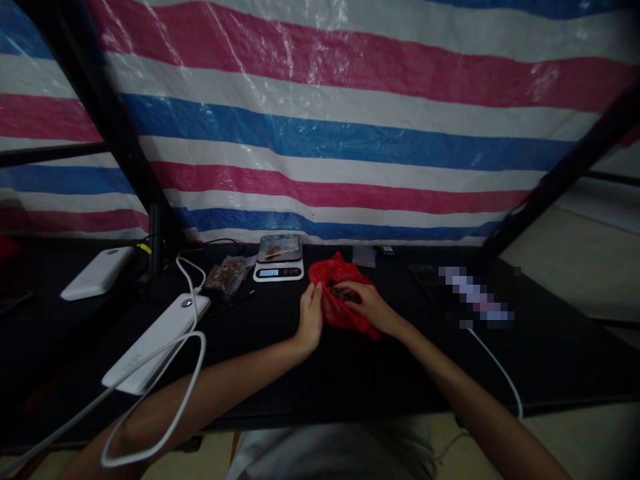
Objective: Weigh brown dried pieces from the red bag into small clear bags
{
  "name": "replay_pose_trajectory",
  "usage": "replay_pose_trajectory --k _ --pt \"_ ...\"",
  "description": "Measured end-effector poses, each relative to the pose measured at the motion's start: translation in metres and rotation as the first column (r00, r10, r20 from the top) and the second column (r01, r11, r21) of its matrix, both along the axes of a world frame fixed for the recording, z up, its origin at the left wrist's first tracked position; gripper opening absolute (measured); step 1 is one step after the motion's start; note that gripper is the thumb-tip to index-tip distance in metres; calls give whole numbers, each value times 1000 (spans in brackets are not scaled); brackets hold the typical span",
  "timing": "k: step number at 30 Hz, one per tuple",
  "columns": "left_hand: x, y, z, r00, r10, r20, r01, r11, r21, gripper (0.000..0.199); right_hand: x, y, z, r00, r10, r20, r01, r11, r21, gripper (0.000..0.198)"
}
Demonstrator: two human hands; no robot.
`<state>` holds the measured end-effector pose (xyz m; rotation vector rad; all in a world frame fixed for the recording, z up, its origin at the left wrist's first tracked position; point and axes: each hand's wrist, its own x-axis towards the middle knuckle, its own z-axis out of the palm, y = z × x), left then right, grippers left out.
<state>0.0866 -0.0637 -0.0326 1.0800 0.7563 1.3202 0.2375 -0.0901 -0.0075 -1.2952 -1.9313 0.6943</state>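
Observation:
A red plastic bag point(345, 315) sits on the black table with its mouth open, holding small dark brown pieces whose kind I cannot make out. My left hand point(311, 319) pinches the bag's left rim between thumb and fingers. From the right, my right hand point(373, 307) reaches into the mouth, its fingers curled down among the brown pieces, with the fingertips partly hidden. Just beyond my left hand stands a white kitchen scale point(279, 272) with a lit display. A small clear bag point(280, 248) with a little brown matter lies on its platform.
Filled clear bags point(227, 275) lie left of the scale. A stack of clear empty bags point(364, 256) is behind the red bag. White power banks point(165, 340) and a looping white cable point(200, 360) occupy the left. At right lies a phone point(470, 293), partly blurred out. Striped sheeting point(350, 153) hangs behind.

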Motion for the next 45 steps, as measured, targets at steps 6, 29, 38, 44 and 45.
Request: replay_pose_trajectory --k 6,29,38,44,45 --pt "-13 5 2 998 -37 -50 41 997 72 26 0 3 1 986 -9 -169 -4 997 -78 36" --pt "-39 14 12 904 316 -288 -286 948 142 37 4 45 77 990 -120 -78 131 977 166 38" --pt "-40 29 -6 977 45 -207 -50 999 -20 25 -16 91 116 995 -24 -95 50 957 284 40" --pt "-8 3 -15 970 -97 -222 105 994 26 32 -29 106 125 995 10 -94 20 949 315 39" --pt "0 -1 -15 963 -128 -235 138 990 27 33 -30 108 125 996 9 -90 20 949 315 39"
